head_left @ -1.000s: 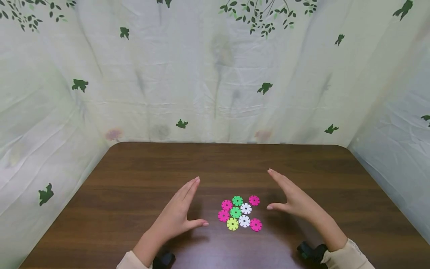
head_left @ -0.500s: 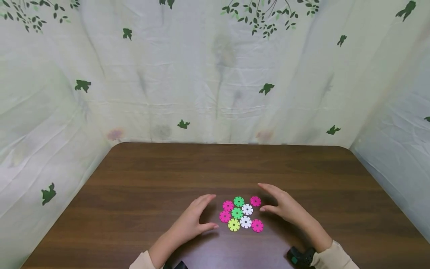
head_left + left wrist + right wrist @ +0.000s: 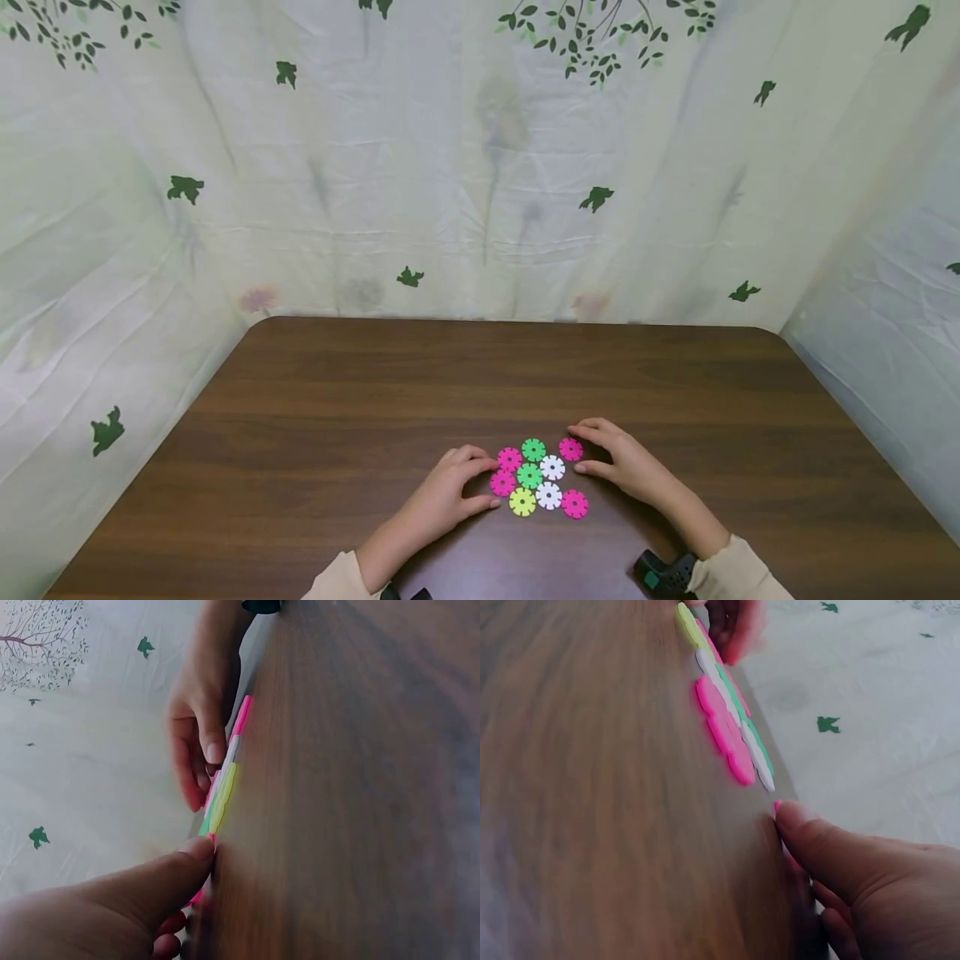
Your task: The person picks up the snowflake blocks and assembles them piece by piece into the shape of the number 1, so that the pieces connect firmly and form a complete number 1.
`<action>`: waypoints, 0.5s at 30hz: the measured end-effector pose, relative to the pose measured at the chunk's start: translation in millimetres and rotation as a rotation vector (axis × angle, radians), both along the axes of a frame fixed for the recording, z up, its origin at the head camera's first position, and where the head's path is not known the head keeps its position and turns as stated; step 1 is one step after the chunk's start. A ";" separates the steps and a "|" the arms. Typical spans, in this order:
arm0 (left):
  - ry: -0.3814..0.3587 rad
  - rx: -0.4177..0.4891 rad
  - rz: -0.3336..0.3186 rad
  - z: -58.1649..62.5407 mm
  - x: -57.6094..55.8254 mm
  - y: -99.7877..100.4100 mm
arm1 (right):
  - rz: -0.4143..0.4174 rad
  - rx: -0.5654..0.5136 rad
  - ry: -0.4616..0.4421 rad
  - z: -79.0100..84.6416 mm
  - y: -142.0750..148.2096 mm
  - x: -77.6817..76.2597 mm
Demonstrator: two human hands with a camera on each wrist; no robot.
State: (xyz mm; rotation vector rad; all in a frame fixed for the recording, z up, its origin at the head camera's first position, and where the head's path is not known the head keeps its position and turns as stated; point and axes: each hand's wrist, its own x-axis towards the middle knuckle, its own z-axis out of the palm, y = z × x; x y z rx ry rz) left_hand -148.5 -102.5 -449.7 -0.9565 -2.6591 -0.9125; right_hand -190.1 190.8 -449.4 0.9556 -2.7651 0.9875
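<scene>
A: What lies on the bench [image 3: 375, 392]?

B: Nine notched discs [image 3: 537, 477], flat on the dark wood in a loose cluster: four pink, two green, two white, one yellow.

A: Where is the left grip [image 3: 447, 490]?

B: At the cluster's left edge, beside the two left pink discs [image 3: 503, 487]. An index fingertip comes up to the farther one, and the thumb lies just in front of the nearer one.

A: Grasping anything?

B: It looks released, fingers loosely bent. I can't tell whether the fingertip touches.

A: And the right grip [image 3: 621, 460]?

B: Released too, its thumb and fingers spread around the far right pink disc [image 3: 571, 455]. That disc sits slightly apart from the others.

A: How do the rest lie?

B: The green discs [image 3: 533, 455] line up with the yellow disc [image 3: 522, 507], which is nearest the person. The white discs [image 3: 552, 472] are just right of that line, and the near right pink disc [image 3: 575, 510] is beside the nearer white one.

A: Behind the bench?

B: A pale cloth [image 3: 450, 167] printed with green birds [image 3: 597, 198].
</scene>
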 end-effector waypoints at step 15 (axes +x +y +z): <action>0.039 0.006 0.036 3.9 -2.7 12.2 | -0.055 -0.122 -0.090 4.5 -5.9 1.3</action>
